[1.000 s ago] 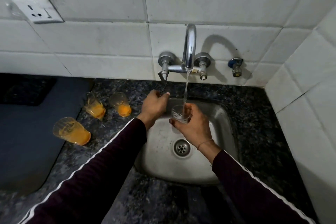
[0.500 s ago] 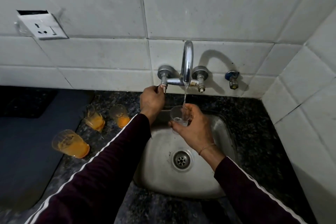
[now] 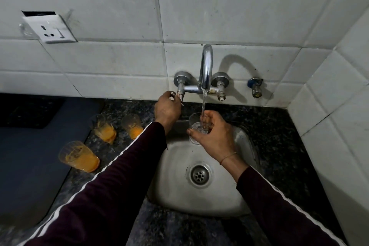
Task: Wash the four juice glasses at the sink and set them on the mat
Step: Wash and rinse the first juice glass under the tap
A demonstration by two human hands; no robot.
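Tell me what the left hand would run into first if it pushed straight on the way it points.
The left hand points up toward the wall, and its fingers already hold the left tap handle. Straight on, it would likely meet the tap's wall flange, then the tile wall; depth is unclear.

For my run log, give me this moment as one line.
step: rinsing first glass | left hand: grips tap handle | right hand: holds glass under running water | unwashed glasses: three on counter | mat: none yet
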